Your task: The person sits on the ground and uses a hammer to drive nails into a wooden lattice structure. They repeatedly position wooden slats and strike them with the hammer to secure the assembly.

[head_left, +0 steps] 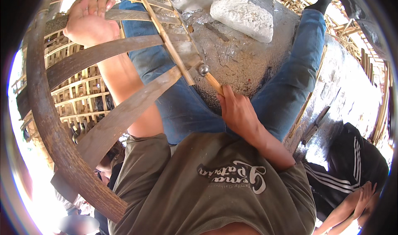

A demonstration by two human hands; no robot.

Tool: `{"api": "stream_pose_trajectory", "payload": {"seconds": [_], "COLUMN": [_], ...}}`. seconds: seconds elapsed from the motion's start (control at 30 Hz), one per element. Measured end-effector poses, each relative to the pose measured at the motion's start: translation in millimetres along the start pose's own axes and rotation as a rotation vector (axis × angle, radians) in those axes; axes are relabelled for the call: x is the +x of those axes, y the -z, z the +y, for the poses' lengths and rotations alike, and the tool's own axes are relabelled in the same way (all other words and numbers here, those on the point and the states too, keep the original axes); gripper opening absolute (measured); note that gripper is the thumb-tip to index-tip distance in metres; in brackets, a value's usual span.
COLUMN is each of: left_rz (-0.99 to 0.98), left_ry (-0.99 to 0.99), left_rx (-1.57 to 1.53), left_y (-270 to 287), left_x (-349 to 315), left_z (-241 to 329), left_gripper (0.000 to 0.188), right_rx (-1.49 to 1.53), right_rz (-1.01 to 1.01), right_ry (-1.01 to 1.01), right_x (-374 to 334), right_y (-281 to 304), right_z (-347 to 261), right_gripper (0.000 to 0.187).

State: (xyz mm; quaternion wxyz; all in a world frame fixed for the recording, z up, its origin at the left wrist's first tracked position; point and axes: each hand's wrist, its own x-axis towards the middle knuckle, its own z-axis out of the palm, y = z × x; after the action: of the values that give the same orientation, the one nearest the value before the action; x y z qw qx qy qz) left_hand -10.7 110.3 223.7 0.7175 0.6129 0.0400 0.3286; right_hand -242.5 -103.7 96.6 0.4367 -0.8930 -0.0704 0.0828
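Note:
My right hand [240, 112] is closed around the light wooden handle of a small hammer [214, 84]. Its round, shiny metal head is by the end of a thin bamboo strip [169, 44]. Across my left side stands a frame with a thick curved wooden rail [47, 115] and several flat wooden slats [128, 106] running from it to the strip. Among the far slats is my left hand [92, 21], its fingers curled at a wooden slat [128, 15]; part of the grip is hidden. The left forearm passes beneath another slat.
A rough pale stone block [242, 17] lies on the grey ground [228, 61] between my outstretched legs. Woven bamboo lattice [81, 90] shows behind the frame. At lower right sits another person in black clothing [352, 160], hands together. Thin wood pieces [317, 123] lie near that person.

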Motion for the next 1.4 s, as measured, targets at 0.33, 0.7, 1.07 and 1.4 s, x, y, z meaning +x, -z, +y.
{"api": "stream_pose_trajectory", "payload": {"seconds": [0.33, 0.7, 1.07, 1.4], "left_rz": [-0.088, -0.127, -0.154, -0.134], "left_ry": [0.014, -0.006, -0.017, -0.033], "left_rx": [-0.063, -0.058, -0.045, -0.024], "left_y": [20, 28, 20, 19], "left_x": [6, 4, 4, 3], "left_z": [-2, 5, 1, 3], "left_gripper": [0.025, 0.024, 0.025, 0.026], "right_rx": [0.169, 0.274, 0.3, 0.311], "right_rz": [0.09, 0.058, 0.086, 0.095], "right_ry": [-0.08, -0.126, -0.171, -0.113], "right_x": [22, 26, 28, 28], "right_y": [4, -1, 0, -6], "right_z": [12, 26, 40, 57], "right_gripper": [0.018, 0.02, 0.023, 0.021]}}
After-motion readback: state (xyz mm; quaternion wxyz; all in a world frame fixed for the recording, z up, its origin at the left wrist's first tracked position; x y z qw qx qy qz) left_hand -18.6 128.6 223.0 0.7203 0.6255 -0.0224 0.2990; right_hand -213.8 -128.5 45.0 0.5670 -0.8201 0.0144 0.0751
